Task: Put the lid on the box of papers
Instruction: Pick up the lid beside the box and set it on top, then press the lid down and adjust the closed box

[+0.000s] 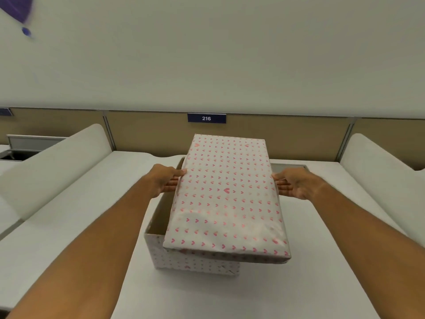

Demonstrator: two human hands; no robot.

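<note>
- Office-type place, open-plan workstation w/ numbered seats.
- White desk (96, 199) fills the lower view; its far edge meets a low tan partition panel (147, 132) at 12 o'clock, capped w/ a grey metal rail.
- Blue number plate (206, 118) reading "216" clipped on the partition top, 12 o'clock; part of a 2nd blue plate (5, 111) at 9 o'clock marks the next bay.
- Rounded white side dividers at 10 o'clock (57, 166) and 2 o'clock (377, 162) fence this seat off from neighbours.
- Open cable hatch (20, 150) in the next desk, 9 o'clock.
- Plain off-white wall (207, 54) behind.
</note>
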